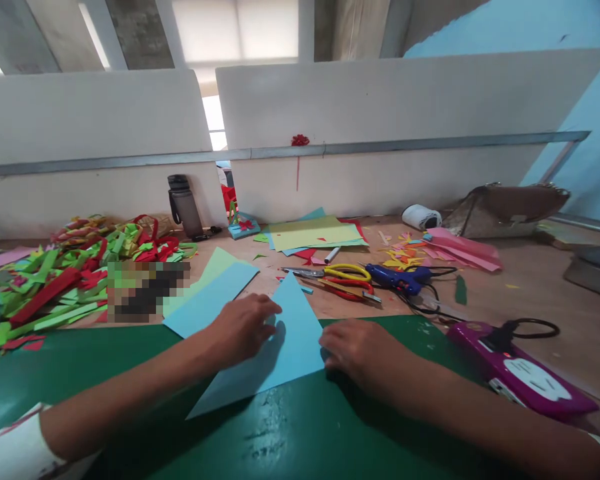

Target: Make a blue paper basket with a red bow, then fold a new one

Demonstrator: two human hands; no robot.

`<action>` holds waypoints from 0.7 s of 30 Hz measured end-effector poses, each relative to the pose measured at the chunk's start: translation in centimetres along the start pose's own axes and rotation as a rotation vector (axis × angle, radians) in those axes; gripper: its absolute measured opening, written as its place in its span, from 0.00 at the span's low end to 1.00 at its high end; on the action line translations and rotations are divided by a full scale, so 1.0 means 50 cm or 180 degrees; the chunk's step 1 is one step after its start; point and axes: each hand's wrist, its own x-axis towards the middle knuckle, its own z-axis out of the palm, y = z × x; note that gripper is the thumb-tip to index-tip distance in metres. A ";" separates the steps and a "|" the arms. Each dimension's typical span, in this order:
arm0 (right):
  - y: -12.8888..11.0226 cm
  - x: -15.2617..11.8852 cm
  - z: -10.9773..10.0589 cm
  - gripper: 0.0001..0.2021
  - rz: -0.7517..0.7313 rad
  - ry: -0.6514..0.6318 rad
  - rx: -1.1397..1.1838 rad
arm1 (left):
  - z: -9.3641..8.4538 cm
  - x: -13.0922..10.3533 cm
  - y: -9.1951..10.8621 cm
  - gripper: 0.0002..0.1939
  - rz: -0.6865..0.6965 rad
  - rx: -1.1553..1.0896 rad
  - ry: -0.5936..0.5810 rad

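A sheet of light blue paper [285,353], folded to a triangular shape with its point facing away, lies on the green mat. My left hand [245,325] is over the left side of this paper, fingers loosely apart and a shadow beneath them; whether they touch it I cannot tell. At the right corner, my right hand [353,347] has its fingers bent together on the paper's edge; the thumb is hidden. Another blue sheet [215,293] lies beyond my left hand, partly over a pale green sheet [219,261].
Scissors with yellow handles [347,272], a second red-handled pair [345,290] and a blue glue gun [400,277] lie beyond the mat. A purple power strip [520,370] is on the right. Cut paper strips [55,287] are heaped left, near a dark bottle [184,208].
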 end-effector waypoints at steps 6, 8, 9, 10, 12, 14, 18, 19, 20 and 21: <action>-0.037 -0.029 0.002 0.08 -0.0608 0.0004 -0.1338 | 0.041 -0.031 0.028 0.11 0.0542 0.0053 0.0128; -0.038 -0.027 0.001 0.07 -0.0611 -0.0025 -0.1483 | 0.045 -0.030 0.028 0.12 0.0550 0.0056 0.0221; -0.038 -0.026 0.000 0.07 -0.0622 -0.0031 -0.1533 | 0.045 -0.030 0.030 0.11 0.0531 0.0056 0.0260; -0.036 -0.025 -0.001 0.07 -0.0626 -0.0036 -0.1574 | 0.044 -0.031 0.032 0.11 0.0510 0.0058 0.0290; -0.033 -0.024 -0.004 0.07 -0.0615 0.0007 -0.1578 | 0.041 -0.036 0.042 0.11 0.0483 0.0057 0.0318; -0.032 -0.026 -0.006 0.07 -0.0589 0.0200 -0.1508 | 0.040 -0.044 0.055 0.14 0.0519 0.0080 0.0292; -0.032 -0.028 -0.006 0.08 -0.0651 0.0770 -0.1547 | 0.047 -0.057 0.080 0.12 0.0603 0.0387 0.0295; -0.032 -0.028 -0.006 0.09 -0.0670 0.0895 -0.1560 | 0.050 -0.057 0.083 0.10 0.0609 0.0468 0.0318; -0.030 -0.027 -0.007 0.10 -0.0673 0.1023 -0.1540 | 0.052 -0.056 0.083 0.10 0.0601 0.0528 0.0351; -0.028 -0.027 -0.008 0.11 -0.0648 0.1185 -0.1474 | 0.053 -0.054 0.082 0.11 0.0585 0.0567 0.0391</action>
